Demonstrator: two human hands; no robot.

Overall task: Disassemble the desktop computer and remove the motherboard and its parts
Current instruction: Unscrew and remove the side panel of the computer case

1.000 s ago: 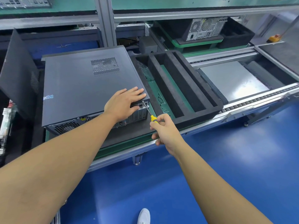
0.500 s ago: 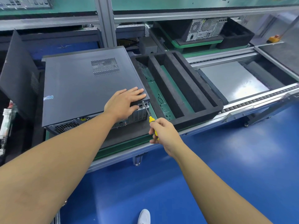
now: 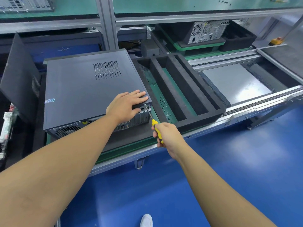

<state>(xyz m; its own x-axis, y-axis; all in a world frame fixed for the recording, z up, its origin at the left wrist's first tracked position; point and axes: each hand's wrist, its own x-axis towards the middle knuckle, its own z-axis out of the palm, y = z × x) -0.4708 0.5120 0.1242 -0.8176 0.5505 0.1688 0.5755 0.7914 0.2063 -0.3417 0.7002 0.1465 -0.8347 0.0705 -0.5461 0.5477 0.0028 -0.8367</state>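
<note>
A dark grey desktop computer case lies on its side on a green pallet, its rear panel facing me. My left hand rests flat on the near right corner of the case's top panel, fingers spread. My right hand grips a yellow-and-black screwdriver. The screwdriver's thin shaft slants up and left, and its tip touches a screw at the top right corner of the rear panel.
A black foam tray with long slots sits right of the case. A loose side panel leans at the left. Conveyor rails run to the right. Another computer stands on the rear line. Blue floor lies below.
My right hand has shifted its grip slightly along the screwdriver handle while the tip stays at the rear corner screw. My left hand and the case have not moved.
</note>
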